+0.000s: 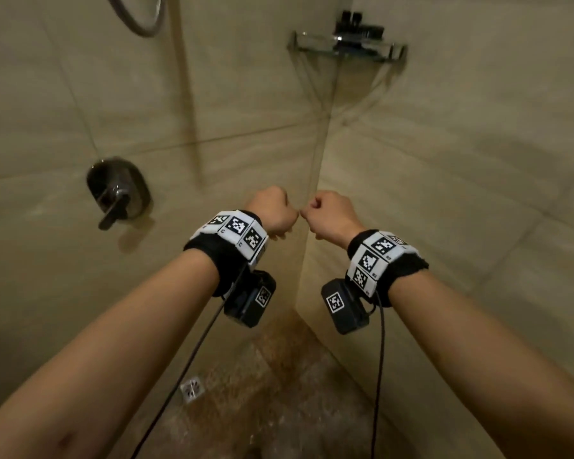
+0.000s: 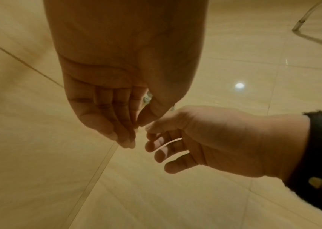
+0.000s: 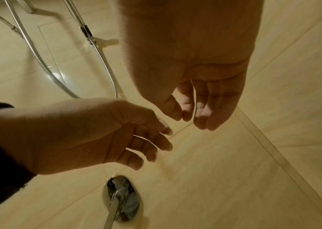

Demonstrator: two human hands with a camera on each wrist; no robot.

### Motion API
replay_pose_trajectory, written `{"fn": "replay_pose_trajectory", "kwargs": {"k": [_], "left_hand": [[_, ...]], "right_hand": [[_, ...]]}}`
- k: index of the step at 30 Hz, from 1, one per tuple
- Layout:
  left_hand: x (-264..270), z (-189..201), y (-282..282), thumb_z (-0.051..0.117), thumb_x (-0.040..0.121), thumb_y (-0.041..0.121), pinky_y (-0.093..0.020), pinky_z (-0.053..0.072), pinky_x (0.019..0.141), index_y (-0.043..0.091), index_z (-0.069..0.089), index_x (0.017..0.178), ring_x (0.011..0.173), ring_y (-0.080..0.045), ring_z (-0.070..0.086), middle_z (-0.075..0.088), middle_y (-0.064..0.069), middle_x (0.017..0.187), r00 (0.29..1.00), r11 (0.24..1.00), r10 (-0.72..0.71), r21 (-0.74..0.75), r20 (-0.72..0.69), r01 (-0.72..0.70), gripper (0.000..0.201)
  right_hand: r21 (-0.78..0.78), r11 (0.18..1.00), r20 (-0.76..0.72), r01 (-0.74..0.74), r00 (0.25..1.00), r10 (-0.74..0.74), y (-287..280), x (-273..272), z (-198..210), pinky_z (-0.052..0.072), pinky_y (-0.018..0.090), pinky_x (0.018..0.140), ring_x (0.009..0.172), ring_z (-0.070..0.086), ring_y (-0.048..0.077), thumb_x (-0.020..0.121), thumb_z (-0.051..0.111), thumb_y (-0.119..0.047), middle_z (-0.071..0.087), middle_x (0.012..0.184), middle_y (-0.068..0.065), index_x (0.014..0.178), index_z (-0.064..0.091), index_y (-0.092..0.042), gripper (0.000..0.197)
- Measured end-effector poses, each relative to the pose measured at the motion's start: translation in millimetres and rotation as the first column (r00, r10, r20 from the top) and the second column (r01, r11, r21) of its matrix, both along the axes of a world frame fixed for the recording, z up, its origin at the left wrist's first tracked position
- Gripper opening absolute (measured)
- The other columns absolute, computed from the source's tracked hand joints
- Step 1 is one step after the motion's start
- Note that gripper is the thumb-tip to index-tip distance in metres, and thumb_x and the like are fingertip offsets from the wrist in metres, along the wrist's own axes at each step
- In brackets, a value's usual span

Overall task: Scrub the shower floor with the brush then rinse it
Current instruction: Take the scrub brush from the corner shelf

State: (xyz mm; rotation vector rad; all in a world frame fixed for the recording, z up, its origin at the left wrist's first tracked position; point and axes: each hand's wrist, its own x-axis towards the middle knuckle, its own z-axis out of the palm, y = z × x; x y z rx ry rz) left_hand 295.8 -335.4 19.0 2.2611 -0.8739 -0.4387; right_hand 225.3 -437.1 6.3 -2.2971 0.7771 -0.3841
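Both my hands hang in mid-air in front of the shower's tiled corner, well above the floor. My left hand [image 1: 274, 212] and right hand [image 1: 328, 213] face each other with the thumb tips almost touching. The wrist views show the left hand [image 2: 121, 120] and the right hand [image 3: 195, 105] with loosely curled fingers and nothing in them. The brown speckled shower floor [image 1: 279, 399] lies far below, between my forearms, with a small square drain [image 1: 192, 389] at its left. No brush is in view.
A dark mixer valve with a lever handle [image 1: 116, 193] is on the left wall. A shower hose [image 1: 140, 18] loops above it. A glass corner shelf [image 1: 345, 49] with dark bottles sits high in the corner. Cables hang from both wristbands.
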Motion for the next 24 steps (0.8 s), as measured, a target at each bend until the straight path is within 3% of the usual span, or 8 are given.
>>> {"fn": "replay_pose_trajectory", "kwargs": {"k": [9,13,16,19,23,24], "left_hand": [[111,96,-89,0.046,0.086,0.009,-0.042,0.061,0.064,0.007,0.057,0.073,0.071,-0.031,0.072,0.072,-0.019,0.08,0.985,0.977,-0.053,-0.198,0.163,0.085,0.017],[149,135,-129,0.043,0.087,0.014,-0.042,0.06,0.068,0.01,0.053,0.068,0.07,-0.03,0.071,0.072,-0.018,0.077,0.964,0.946,-0.042,-0.3,0.263,0.123,0.022],[168,154,-155,0.044,0.084,0.016,-0.044,0.058,0.072,0.002,0.06,0.079,0.078,-0.034,0.069,0.071,-0.02,0.081,0.942,0.934,-0.035,-0.325,0.335,0.15,0.022],[184,171,-176,0.049,0.086,0.02,-0.039,0.054,0.081,0.004,0.062,0.092,0.092,-0.035,0.064,0.069,-0.018,0.095,0.901,0.93,0.014,-0.337,0.434,0.148,0.021],[205,191,-203,0.058,0.081,0.018,-0.035,0.051,0.083,0.011,0.058,0.102,0.096,-0.029,0.06,0.066,-0.01,0.102,0.876,0.916,0.094,-0.387,0.473,0.11,0.022],[211,196,-209,0.06,0.081,0.016,-0.035,0.051,0.082,0.011,0.056,0.103,0.095,-0.028,0.061,0.065,-0.009,0.102,0.88,0.909,0.102,-0.403,0.464,0.107,0.023]], "right_hand": [[-0.089,0.994,0.176,0.064,0.983,-0.047,-80,107,85,0.057,0.048,0.075,0.08,0.066,0.031,0.082,0.052,-0.02,0.069,0.08,0.011,0.067,0.059,-0.013,0.018],[-0.117,0.982,0.262,0.147,0.958,-0.112,-115,137,120,0.057,0.048,0.076,0.081,0.065,0.03,0.084,0.057,-0.022,0.068,0.083,0.01,0.072,0.059,-0.013,0.014],[-0.16,0.963,0.325,0.217,0.933,-0.156,-137,151,144,0.057,0.043,0.073,0.077,0.065,0.028,0.083,0.058,-0.022,0.066,0.076,0.008,0.071,0.058,-0.015,0.014],[-0.225,0.936,0.359,0.271,0.916,-0.179,-159,161,164,0.047,0.03,0.066,0.078,0.062,0.022,0.084,0.056,-0.024,0.061,0.072,-0.002,0.067,0.053,-0.022,0.018],[-0.246,0.891,0.418,0.382,0.871,-0.258,-194,163,183,0.049,0.034,0.076,0.087,0.059,0.022,0.083,0.055,-0.022,0.062,0.089,0.001,0.082,0.057,-0.02,0.004],[-0.241,0.879,0.434,0.412,0.855,-0.282,-206,165,188,0.05,0.037,0.08,0.092,0.058,0.024,0.082,0.056,-0.022,0.063,0.096,0.004,0.089,0.059,-0.017,0.01]]}}
